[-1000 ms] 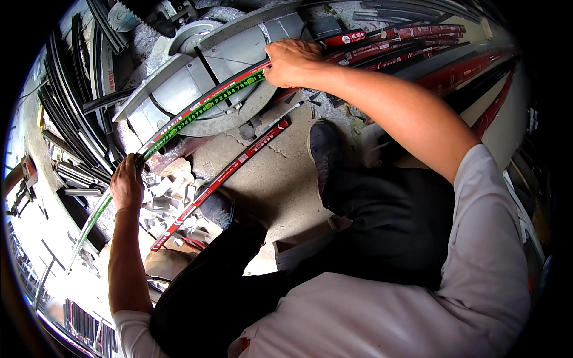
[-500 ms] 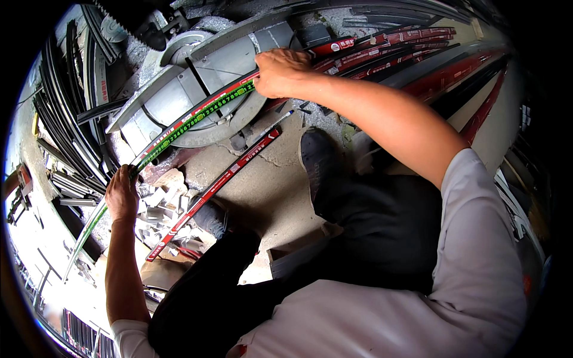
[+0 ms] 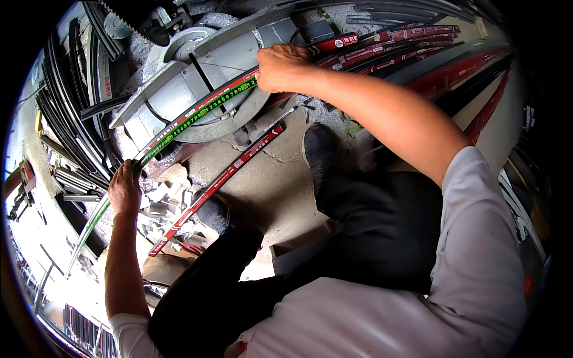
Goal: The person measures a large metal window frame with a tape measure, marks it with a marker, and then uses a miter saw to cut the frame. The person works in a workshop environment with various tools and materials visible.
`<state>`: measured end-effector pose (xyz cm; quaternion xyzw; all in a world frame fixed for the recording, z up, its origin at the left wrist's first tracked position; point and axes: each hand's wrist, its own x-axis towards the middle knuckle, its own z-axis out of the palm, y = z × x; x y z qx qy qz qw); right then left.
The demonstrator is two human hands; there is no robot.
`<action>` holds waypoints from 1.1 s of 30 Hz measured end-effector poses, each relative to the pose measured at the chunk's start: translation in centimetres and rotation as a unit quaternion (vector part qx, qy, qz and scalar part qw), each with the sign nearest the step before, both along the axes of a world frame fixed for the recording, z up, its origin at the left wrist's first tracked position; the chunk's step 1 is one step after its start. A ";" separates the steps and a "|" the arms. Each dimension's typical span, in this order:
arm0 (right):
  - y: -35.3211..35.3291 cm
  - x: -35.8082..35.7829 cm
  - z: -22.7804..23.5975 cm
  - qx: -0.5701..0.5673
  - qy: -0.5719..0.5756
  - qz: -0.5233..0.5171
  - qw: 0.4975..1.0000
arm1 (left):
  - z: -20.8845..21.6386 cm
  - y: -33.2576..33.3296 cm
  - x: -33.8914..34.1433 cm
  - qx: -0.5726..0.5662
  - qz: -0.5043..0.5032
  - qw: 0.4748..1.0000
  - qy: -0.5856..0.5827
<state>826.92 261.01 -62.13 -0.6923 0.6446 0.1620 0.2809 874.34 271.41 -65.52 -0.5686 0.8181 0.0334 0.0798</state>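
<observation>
A long metal strip with red printed film (image 3: 242,78) lies across the saw's round grey table (image 3: 236,48). Along its near edge runs the green blade of a tape measure (image 3: 203,111). My right hand (image 3: 283,68) is closed over strip and blade, near the table's right side. At the strip's left end, my left hand (image 3: 124,188) pinches the blade against it with the fingertips. Past that hand, the blade curves on down to the lower left. The tape's case cannot be made out. A shorter red-filmed strip (image 3: 218,185) slants between my legs, untouched.
A toothed saw blade (image 3: 136,27) hangs at the upper left. Black profiles (image 3: 68,113) are bundled at the left, and more red-filmed strips (image 3: 412,39) lie at the upper right. Offcuts (image 3: 164,200) litter the floor around my shoe (image 3: 213,212).
The whole view has shifted slightly. Both hands keep their hold on the strip and tape blade, with hardly any movement along them.
</observation>
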 end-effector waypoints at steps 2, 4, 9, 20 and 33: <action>-0.1 -0.1 0.0 0.005 0.001 0.007 1.000 | 0.0 0.0 -0.1 0.000 0.002 1.000 0.001; -0.1 -0.2 -0.1 -0.009 -0.007 0.012 1.000 | 0.0 0.1 -0.1 -0.001 0.006 1.000 -0.001; 0.1 -0.1 -0.2 -0.012 0.014 0.018 1.000 | 0.0 0.0 -0.3 -0.003 0.003 1.000 0.005; 0.1 -0.1 -0.3 -0.019 0.008 0.021 1.000 | 0.3 0.1 -0.3 0.009 0.004 1.000 -0.002; 0.2 -0.3 -0.3 -0.034 -0.004 0.026 0.999 | 2.6 0.0 -3.4 0.033 0.039 0.998 -0.038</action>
